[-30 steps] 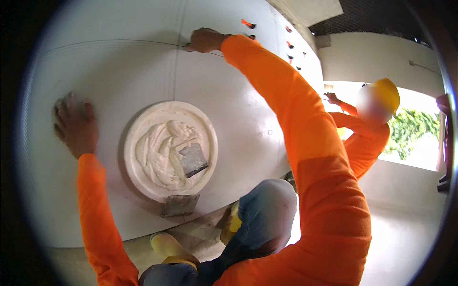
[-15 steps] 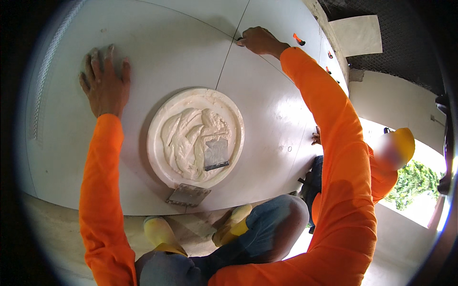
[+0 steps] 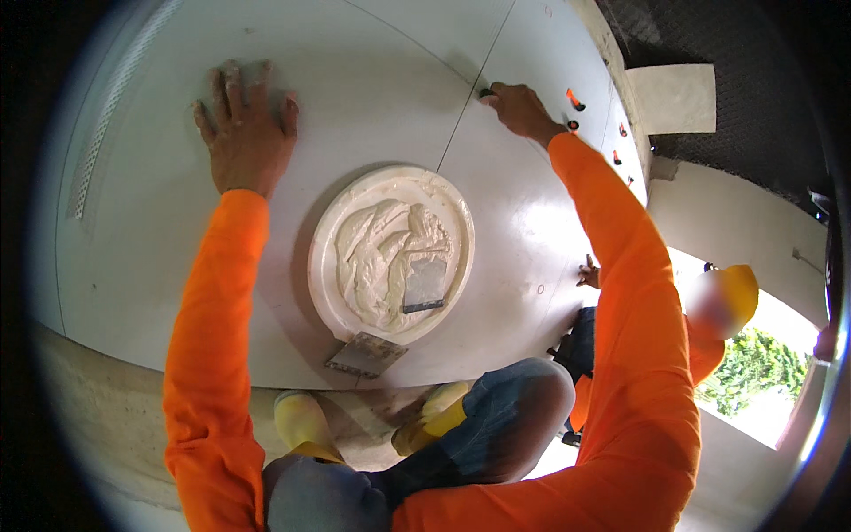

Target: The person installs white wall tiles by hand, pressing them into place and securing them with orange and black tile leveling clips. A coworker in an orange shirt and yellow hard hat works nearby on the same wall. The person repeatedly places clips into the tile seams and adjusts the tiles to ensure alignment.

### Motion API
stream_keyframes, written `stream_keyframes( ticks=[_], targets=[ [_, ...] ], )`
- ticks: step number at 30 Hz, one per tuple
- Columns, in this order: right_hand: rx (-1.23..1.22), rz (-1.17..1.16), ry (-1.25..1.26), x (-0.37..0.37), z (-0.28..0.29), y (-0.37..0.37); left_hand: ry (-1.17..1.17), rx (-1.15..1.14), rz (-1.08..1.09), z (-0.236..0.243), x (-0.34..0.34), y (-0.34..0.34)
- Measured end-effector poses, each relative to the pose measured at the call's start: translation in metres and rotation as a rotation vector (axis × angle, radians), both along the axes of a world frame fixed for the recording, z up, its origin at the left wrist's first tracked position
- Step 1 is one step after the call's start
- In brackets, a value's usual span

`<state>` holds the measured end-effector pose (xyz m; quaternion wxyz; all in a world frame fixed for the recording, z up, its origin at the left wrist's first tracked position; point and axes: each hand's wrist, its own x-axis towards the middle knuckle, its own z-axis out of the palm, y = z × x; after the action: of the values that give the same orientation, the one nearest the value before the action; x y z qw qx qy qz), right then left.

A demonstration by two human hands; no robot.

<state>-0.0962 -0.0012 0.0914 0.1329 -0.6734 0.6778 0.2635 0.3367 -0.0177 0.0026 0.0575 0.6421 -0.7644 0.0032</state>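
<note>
My left hand point(image 3: 244, 142) lies palm down on the pale grey surface point(image 3: 133, 266), fingers spread. My right hand point(image 3: 519, 111) pinches a small dark object point(image 3: 486, 92) at a thin line in the surface, near a crossing. Below and between my hands sits a round white tub point(image 3: 321, 275) of creamy paste point(image 3: 368, 266). A metal blade point(image 3: 424, 288) lies in the paste; a second flat metal blade point(image 3: 363, 355) rests at the tub's near rim.
Several orange-and-black clips point(image 3: 575, 100) stand at right. A co-worker in a yellow helmet point(image 3: 734, 300) has a hand point(image 3: 589, 273) on the surface. My bent knee point(image 3: 532, 408) is at the near edge. A white mesh strip point(image 3: 115, 106) lies left.
My left hand has moved forward and rightward along the surface. My right hand remains pinched near the line crossing. The view has shifted, and the co-worker's raised hand has come down.
</note>
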Motion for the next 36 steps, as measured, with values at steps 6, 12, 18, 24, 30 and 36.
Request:
stream_keyframes(
  ticks=[6,12,18,24,30,36],
  targets=[
    [0.169,0.266,0.154,-0.006,0.003,-0.013,0.076,-0.008,-0.026,0.001,0.003,-0.001],
    [0.243,0.150,0.129,0.005,0.006,-0.026,0.106,-0.030,-0.028,0.003,0.003,-0.002],
    [0.116,0.080,0.076,0.008,0.012,-0.018,0.022,0.021,-0.001,0.008,0.006,-0.003],
    [0.082,-0.058,0.034,0.006,0.020,-0.016,0.059,-0.036,-0.008,0.011,0.005,-0.001],
    [-0.015,-0.041,-0.044,0.014,0.038,0.001,0.060,-0.055,-0.002,0.008,0.007,-0.002],
    [0.162,0.082,0.161,0.012,0.024,-0.039,0.029,-0.106,-0.013,0.004,0.008,-0.006]
  ],
)
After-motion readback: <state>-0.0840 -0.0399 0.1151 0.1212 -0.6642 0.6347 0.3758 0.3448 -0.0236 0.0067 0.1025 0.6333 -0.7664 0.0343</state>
